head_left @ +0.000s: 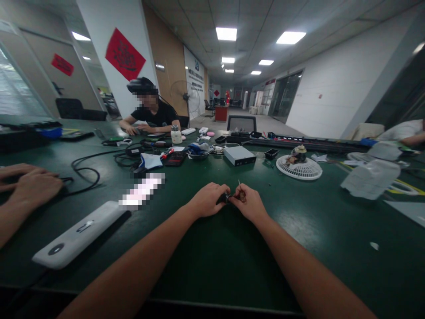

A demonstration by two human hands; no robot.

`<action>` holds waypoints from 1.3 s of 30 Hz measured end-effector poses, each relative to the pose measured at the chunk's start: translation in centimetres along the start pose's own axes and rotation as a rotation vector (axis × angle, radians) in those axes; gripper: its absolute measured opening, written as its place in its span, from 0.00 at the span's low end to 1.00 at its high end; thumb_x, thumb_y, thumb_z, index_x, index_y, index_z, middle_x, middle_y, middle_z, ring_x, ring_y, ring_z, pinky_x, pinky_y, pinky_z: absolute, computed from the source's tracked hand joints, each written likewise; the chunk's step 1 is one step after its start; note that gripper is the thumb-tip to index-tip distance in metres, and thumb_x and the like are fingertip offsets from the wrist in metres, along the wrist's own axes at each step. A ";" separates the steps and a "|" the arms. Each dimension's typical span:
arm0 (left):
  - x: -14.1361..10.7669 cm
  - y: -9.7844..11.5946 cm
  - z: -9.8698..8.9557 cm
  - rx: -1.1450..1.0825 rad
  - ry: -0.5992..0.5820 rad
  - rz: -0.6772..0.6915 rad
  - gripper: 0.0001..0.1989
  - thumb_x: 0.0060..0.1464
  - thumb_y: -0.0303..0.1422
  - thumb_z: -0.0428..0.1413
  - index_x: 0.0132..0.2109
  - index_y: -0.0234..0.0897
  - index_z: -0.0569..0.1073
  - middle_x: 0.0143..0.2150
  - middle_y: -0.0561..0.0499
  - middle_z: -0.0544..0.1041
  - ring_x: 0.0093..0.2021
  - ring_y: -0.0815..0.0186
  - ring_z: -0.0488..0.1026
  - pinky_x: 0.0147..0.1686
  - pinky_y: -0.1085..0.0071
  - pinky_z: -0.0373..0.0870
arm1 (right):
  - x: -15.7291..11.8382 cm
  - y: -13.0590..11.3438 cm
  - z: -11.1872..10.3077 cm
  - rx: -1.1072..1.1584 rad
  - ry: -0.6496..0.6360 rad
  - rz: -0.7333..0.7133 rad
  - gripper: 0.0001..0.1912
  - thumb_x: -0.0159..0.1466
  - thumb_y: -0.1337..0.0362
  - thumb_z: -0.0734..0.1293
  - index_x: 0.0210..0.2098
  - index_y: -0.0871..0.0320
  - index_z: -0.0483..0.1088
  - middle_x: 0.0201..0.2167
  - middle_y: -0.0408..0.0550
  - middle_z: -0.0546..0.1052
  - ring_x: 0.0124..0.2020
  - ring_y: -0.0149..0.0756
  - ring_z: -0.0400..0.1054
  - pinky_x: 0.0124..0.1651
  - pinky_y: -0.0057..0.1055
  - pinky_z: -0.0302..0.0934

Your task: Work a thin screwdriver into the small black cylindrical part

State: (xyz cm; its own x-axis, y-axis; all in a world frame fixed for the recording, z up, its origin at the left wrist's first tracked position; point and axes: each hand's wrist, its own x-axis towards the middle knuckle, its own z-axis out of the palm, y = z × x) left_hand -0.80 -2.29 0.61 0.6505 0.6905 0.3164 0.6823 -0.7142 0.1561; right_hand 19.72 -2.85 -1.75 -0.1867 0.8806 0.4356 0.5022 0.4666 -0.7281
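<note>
My left hand (210,199) is closed, its fingertips and thumb pinching a small dark part (227,198). Directly beside it, my right hand (251,203) grips a copper-brown piece (242,196), from which a thin pale shaft (239,182) seems to stick up. Both hands meet low over the green table (212,248), and the two parts touch or nearly touch between the fingertips. Their exact kind is too small and too covered by fingers to make out.
Beyond my hands lie a grey drive-like box (239,155) and a white fan grille with a motor (299,167). A white device (79,232) and a co-worker's hands (36,184) are at left. Clear plastic (370,177) is at right. Another person (151,110) sits opposite.
</note>
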 end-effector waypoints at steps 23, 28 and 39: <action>0.0 -1.9 0.2 0.053 0.162 -0.261 0.07 0.54 0.32 0.58 0.37 0.41 0.65 0.33 0.52 0.75 0.33 0.60 0.74 0.35 0.66 0.64 | -0.2 -1.8 0.4 0.183 0.035 -0.088 0.08 0.63 0.58 0.71 0.35 0.54 0.82 0.33 0.49 0.83 0.34 0.44 0.76 0.40 0.39 0.68; -0.1 -1.7 0.2 0.066 0.158 -0.257 0.07 0.56 0.35 0.57 0.37 0.42 0.65 0.31 0.52 0.75 0.32 0.60 0.73 0.32 0.67 0.61 | -0.3 -2.0 0.4 0.198 -0.046 -0.130 0.09 0.65 0.59 0.70 0.38 0.53 0.82 0.35 0.48 0.83 0.35 0.42 0.77 0.40 0.36 0.68; 0.0 -1.9 0.5 0.113 0.138 -0.263 0.08 0.55 0.34 0.57 0.39 0.42 0.66 0.33 0.52 0.75 0.33 0.60 0.74 0.32 0.67 0.62 | -0.3 -2.0 0.2 0.147 -0.012 -0.174 0.08 0.65 0.62 0.69 0.38 0.56 0.81 0.36 0.48 0.83 0.37 0.39 0.77 0.41 0.34 0.67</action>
State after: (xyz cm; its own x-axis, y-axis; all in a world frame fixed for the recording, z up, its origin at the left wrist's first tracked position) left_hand -1.94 -0.84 -0.13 0.4005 0.8225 0.4037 0.8589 -0.4905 0.1472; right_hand 18.61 -4.03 -0.48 -0.2702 0.7864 0.5555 0.3333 0.6177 -0.7123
